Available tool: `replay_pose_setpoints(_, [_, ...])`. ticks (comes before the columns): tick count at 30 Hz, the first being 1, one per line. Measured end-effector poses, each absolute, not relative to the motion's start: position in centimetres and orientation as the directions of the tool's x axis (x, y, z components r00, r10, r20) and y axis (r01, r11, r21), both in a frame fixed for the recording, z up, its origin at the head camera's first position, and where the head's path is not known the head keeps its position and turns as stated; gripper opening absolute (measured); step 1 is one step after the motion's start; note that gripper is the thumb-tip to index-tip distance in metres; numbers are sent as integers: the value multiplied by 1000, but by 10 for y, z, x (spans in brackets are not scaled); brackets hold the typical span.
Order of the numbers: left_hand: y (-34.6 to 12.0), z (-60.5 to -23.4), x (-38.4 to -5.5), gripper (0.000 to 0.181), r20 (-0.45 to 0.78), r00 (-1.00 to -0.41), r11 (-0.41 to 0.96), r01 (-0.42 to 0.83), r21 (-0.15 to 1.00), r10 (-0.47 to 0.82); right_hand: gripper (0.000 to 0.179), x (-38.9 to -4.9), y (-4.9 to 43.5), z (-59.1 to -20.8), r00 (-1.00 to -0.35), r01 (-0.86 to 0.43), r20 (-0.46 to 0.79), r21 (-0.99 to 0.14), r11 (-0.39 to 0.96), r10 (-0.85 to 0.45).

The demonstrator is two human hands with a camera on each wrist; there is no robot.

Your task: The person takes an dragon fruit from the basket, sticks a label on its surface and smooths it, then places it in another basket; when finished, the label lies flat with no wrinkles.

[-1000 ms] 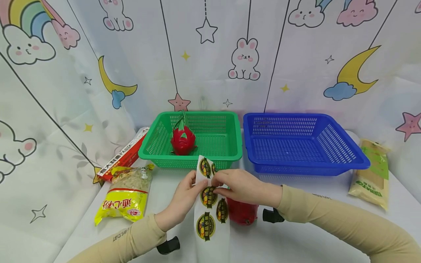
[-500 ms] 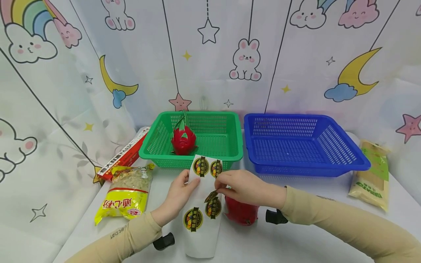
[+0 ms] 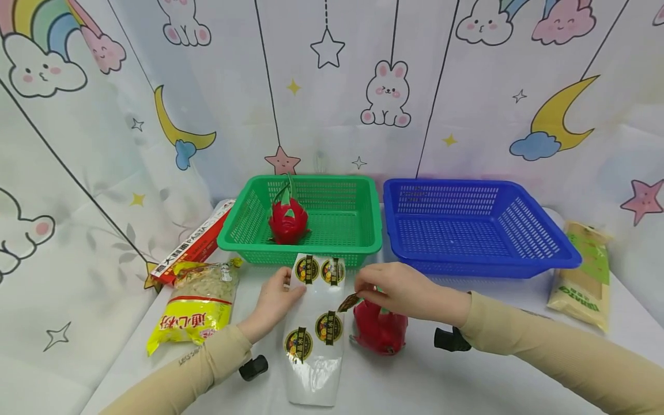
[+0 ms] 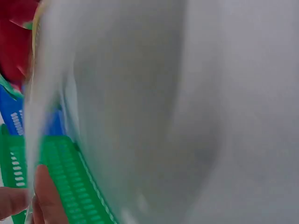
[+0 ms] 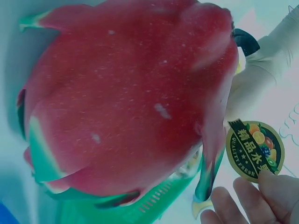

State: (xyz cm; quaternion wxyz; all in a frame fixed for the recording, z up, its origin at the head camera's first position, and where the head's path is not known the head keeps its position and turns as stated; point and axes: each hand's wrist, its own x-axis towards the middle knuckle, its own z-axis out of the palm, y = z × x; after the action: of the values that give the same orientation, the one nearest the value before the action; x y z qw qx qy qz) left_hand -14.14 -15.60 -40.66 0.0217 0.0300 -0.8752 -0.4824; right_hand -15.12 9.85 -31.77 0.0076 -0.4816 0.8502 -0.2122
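My left hand pinches the upper left edge of a white sticker sheet, thumb in front and fingers behind. Several round black-and-gold fruit labels remain on the sheet. Between right thumb and fingertips, my right hand pinches one peeled label, its printed fruit face showing in the right wrist view. In the head view that label overlaps the sheet's right edge. Just below the right hand, a red dragon fruit with green-tipped scales sits on the table. The sheet's blurred back fills most of the left wrist view.
A green basket holding another dragon fruit stands behind the hands, beside a blue basket. To the left lie a yellow pasta bag and a red pasta box. A beige-and-green packet lies far right.
The right hand has peeled a label from the sheet and moved right with it. The left hand has shifted the sheet left and slightly down, baring more of the dragon fruit.
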Motion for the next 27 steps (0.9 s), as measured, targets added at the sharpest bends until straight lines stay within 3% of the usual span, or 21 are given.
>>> replay_pose_setpoints(15, [-179, -429, -157, 41, -27, -999, 803, -45, 594, -36, 12, -154, 125, -317, -556, -826, 275, -291, 483, -784])
replay_pose_setpoints(27, [-181, -429, -164, 59, -53, -999, 897, -15, 442, 10, 15, -155, 137, -318, -571, -816, 277, -296, 497, -773])
